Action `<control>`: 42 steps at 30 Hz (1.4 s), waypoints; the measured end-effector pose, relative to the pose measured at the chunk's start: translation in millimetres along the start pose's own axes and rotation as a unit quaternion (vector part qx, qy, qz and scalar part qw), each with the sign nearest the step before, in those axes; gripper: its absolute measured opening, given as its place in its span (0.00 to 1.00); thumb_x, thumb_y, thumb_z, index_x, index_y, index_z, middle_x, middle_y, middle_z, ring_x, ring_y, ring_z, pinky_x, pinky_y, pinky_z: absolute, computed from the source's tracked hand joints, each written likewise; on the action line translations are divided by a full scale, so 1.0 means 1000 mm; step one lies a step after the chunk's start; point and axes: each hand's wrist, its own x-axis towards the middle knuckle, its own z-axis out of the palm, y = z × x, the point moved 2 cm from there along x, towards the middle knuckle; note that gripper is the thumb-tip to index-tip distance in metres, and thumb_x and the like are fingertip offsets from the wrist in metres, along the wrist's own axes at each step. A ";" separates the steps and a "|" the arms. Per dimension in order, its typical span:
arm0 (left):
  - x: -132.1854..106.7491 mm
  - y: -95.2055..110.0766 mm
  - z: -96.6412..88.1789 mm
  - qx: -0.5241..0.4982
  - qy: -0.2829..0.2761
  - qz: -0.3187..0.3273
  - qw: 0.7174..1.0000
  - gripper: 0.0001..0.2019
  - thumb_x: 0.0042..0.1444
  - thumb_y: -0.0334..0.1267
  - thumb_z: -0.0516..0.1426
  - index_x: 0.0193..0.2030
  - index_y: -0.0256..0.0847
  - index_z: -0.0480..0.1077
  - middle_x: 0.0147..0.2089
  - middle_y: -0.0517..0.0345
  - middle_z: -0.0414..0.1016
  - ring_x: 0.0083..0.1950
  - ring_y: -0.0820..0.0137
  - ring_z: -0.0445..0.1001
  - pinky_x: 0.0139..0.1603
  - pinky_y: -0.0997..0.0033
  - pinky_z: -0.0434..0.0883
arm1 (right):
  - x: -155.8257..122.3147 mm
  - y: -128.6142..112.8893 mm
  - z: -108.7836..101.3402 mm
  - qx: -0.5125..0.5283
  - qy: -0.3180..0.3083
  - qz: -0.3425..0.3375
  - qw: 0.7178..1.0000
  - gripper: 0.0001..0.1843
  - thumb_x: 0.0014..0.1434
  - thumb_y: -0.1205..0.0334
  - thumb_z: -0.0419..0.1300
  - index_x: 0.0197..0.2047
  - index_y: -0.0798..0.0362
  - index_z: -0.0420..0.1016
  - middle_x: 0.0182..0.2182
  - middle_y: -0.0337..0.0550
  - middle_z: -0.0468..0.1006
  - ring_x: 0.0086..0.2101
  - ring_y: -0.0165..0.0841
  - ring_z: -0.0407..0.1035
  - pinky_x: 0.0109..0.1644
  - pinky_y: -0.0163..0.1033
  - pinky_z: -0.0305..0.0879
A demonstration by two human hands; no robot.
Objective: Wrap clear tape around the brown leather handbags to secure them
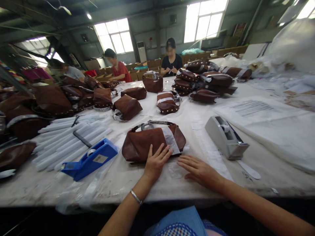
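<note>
A brown leather handbag (140,144) lies on the white-covered table in front of me. A strip of white wrapping paper (171,139) goes around its right part, and its handle (159,123) rests along the top edge, with clear wrap on it. My left hand (157,160) lies with fingers spread on the bag's front, fingertips reaching the paper strip. Just right of the bag's lower corner, my right hand (199,170) is stretched out flat over the table, holding nothing. A thin crumpled sheet (176,170) is between the two hands.
A blue tape dispenser (98,159) and white paper rolls (71,137) lie left; a grey tape dispenser (225,137) stands right. Stacked white sheets (270,121) lie farther right. Brown bags (128,106) are piled across the back. Several people work beyond, one in a red shirt (123,70).
</note>
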 end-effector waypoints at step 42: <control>-0.007 -0.006 0.004 -0.025 0.042 0.038 0.998 0.17 0.68 0.30 0.49 0.59 0.42 0.69 0.67 0.56 0.68 0.71 0.65 0.60 0.75 0.49 0.49 | 0.064 0.041 0.006 0.033 0.137 0.057 0.988 0.14 0.69 0.66 0.54 0.52 0.50 0.79 0.41 0.44 0.83 0.38 0.34 0.79 0.43 0.37 0.77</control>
